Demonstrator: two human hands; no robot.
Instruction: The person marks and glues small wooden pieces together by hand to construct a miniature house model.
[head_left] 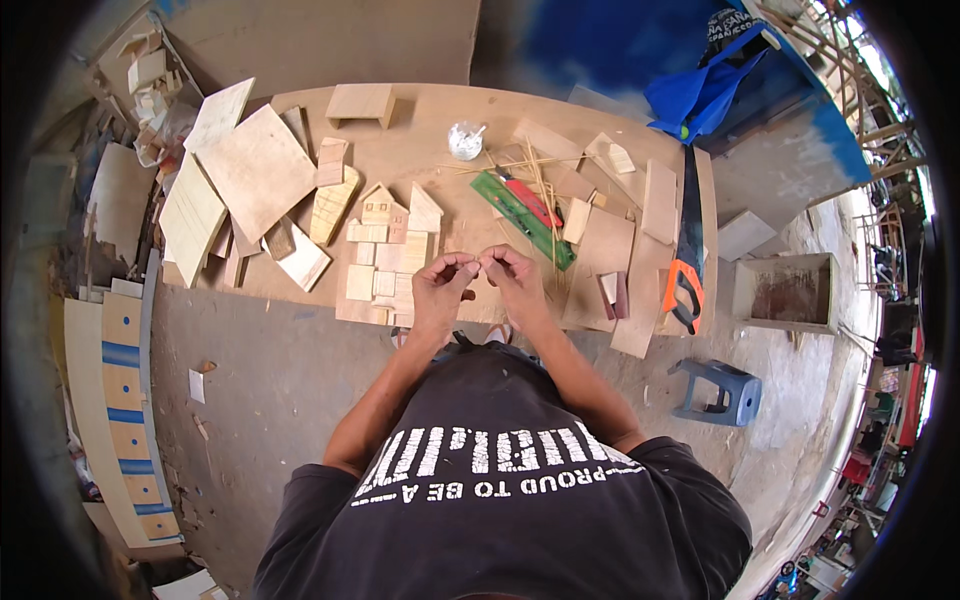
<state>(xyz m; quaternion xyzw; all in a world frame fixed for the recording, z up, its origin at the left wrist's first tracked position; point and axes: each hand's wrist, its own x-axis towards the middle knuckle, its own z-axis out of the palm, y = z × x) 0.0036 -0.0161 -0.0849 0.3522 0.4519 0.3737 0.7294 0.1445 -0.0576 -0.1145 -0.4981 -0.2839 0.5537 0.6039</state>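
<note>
My left hand (446, 285) and my right hand (506, 280) meet at the bench's near edge, both with fingertips pinched around something too small to make out. Just left of them lies a small wooden model of houses (383, 210) among pale wooden blocks (362, 284). Beyond my right hand are thin wooden sticks (541, 180), a green strip (510, 215) and a red-handled tool (532, 202). A small tub of white stuff (466, 141) stands at the back of the bench (420, 120).
Loose boards (255, 165) pile at the left. An orange-handled saw (686, 295) lies along the right end, below a blue bag (700, 95). A blue stool (730, 393) and a wooden box (785, 275) stand right; a panel with blue stripes (125, 420) stands left.
</note>
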